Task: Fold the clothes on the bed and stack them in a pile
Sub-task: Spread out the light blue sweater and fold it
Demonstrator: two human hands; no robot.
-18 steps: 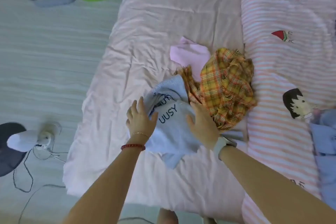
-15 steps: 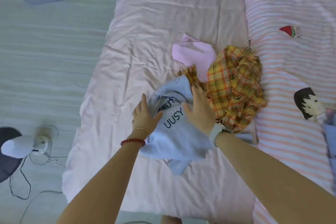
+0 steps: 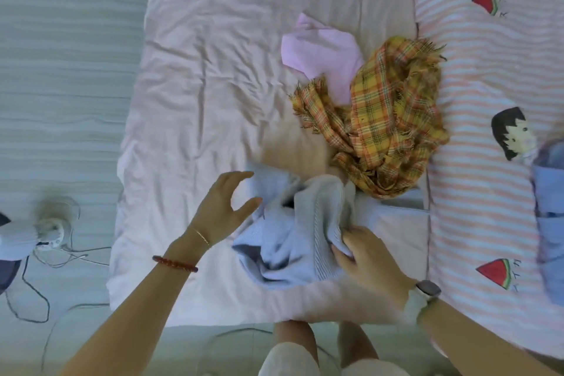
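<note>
A crumpled light-blue knitted garment (image 3: 293,238) lies near the front edge of the pink bed (image 3: 207,76). My right hand (image 3: 366,256) grips a bunched fold of it at its right side. My left hand (image 3: 224,210) hovers just left of the garment with spread fingers, holding nothing. Behind the blue garment sits a heaped yellow plaid scarf (image 3: 387,119). A flat pink garment (image 3: 320,55) lies partly under the scarf's far side.
A pink-striped cartoon quilt (image 3: 488,76) covers the bed's right part, with another blue garment (image 3: 549,217) on its right edge. On the floor at left stand a small white fan (image 3: 33,232) and trailing cables (image 3: 45,284). My legs show below the bed edge.
My right hand has gathered and taken hold of the blue garment, pulling it toward me. My left hand lifted off it. The printed lettering is no longer visible.
</note>
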